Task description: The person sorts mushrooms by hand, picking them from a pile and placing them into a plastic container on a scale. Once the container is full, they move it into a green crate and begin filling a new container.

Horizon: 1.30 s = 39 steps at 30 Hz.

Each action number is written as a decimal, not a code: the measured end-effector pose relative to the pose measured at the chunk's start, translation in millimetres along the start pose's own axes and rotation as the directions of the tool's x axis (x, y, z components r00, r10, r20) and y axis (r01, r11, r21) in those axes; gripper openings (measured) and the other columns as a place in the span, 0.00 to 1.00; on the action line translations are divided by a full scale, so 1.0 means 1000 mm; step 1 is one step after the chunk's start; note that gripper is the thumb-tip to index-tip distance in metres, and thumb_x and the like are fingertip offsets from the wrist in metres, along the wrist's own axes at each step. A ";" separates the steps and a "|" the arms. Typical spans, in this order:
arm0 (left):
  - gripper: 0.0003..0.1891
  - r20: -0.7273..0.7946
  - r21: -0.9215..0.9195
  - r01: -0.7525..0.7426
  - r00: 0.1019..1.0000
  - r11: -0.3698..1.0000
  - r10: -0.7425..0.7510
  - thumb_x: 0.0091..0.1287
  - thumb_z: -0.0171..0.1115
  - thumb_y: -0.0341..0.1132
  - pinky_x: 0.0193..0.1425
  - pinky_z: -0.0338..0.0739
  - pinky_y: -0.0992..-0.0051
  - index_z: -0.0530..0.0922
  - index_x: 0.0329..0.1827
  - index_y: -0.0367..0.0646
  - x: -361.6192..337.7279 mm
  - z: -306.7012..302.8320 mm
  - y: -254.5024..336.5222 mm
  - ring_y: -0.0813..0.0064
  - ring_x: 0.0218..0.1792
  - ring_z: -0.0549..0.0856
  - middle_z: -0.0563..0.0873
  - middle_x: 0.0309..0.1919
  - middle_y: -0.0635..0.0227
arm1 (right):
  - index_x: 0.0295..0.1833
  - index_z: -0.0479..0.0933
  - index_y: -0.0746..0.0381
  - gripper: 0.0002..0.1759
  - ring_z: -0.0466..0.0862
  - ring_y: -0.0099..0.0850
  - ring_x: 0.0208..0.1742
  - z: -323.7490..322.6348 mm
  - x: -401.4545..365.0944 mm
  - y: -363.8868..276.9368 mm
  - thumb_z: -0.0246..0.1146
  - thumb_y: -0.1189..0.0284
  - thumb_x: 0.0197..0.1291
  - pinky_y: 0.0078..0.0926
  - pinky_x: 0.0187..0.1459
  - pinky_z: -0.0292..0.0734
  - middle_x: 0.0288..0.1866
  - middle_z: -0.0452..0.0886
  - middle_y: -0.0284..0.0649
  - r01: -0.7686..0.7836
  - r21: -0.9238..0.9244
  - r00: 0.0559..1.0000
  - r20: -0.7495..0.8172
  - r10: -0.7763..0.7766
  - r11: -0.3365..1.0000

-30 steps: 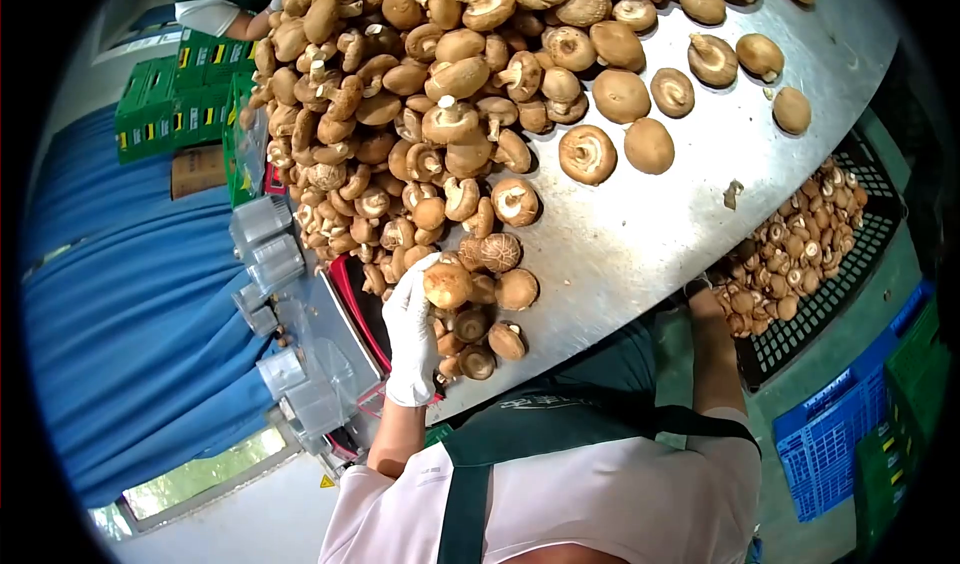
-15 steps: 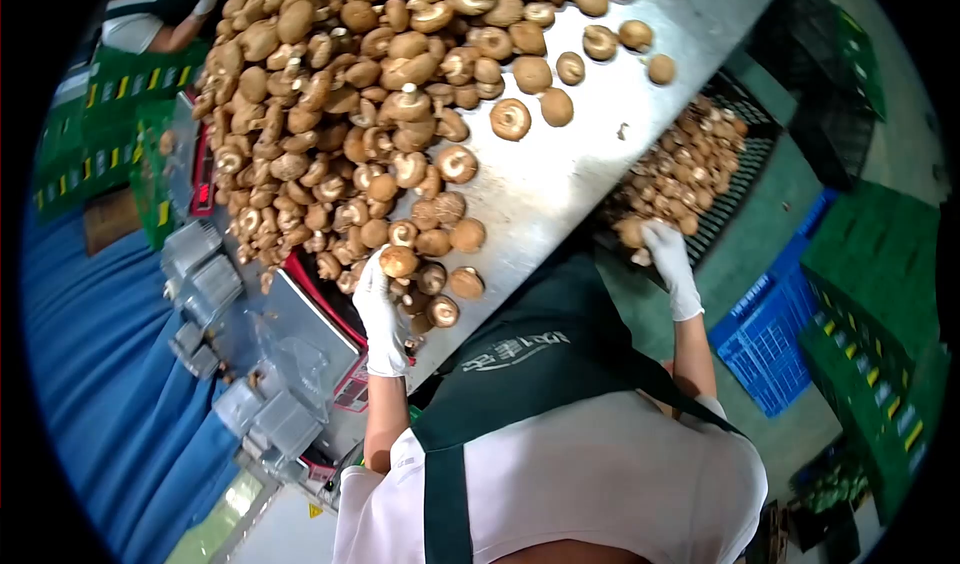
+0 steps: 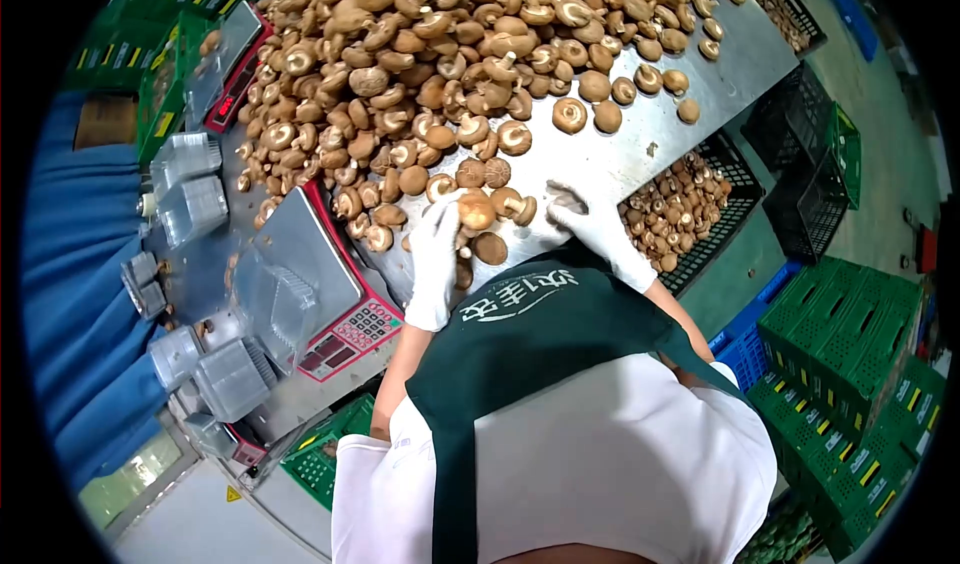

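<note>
My left hand (image 3: 434, 259), in a white glove, is closed on a brown shiitake mushroom (image 3: 476, 210) at the near edge of the pile. My right hand (image 3: 600, 232), gloved too, is over the metal table (image 3: 620, 149) near its front edge. Its fingers are apart and no mushroom shows in them. Between the hands a mushroom with its stem out to the side (image 3: 520, 208) lies closest to the right fingertips. Another mushroom (image 3: 489, 248) rests just below the held one. Behind them spreads the big mushroom heap (image 3: 400, 74).
A black crate (image 3: 742, 199) of mushrooms stands below the table's right edge. On the left are a red-rimmed scale (image 3: 345, 339) and clear plastic boxes (image 3: 235, 376). Green crates (image 3: 840, 339) are stacked at right, beside a blue crate (image 3: 742, 356).
My right hand has left the mushrooms in the black crate and come up over the table, its fingers opening. My left hand still holds a mushroom. The view has shifted.
</note>
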<state>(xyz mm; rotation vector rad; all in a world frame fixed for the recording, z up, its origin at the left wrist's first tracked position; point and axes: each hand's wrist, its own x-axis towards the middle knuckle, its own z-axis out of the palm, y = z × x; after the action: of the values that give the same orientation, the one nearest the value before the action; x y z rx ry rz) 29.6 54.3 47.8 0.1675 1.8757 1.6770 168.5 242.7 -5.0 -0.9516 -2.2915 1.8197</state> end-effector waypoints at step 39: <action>0.28 0.415 -0.457 0.298 0.905 0.838 -0.096 0.62 0.63 0.21 0.63 0.73 0.74 0.65 0.65 0.30 -0.013 0.022 -0.023 0.67 0.57 0.79 0.78 0.56 0.53 | 0.65 0.67 0.69 0.26 0.83 0.32 0.45 -0.057 -0.001 0.002 0.57 0.69 0.63 0.24 0.48 0.80 0.49 0.80 0.45 -0.138 0.630 0.969 0.246 -0.028 0.764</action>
<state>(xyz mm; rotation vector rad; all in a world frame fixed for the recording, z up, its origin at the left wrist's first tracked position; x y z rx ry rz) 58.0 62.7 30.7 0.0613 1.0766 1.7817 194.3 291.5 10.3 -0.7010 -1.4996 2.6037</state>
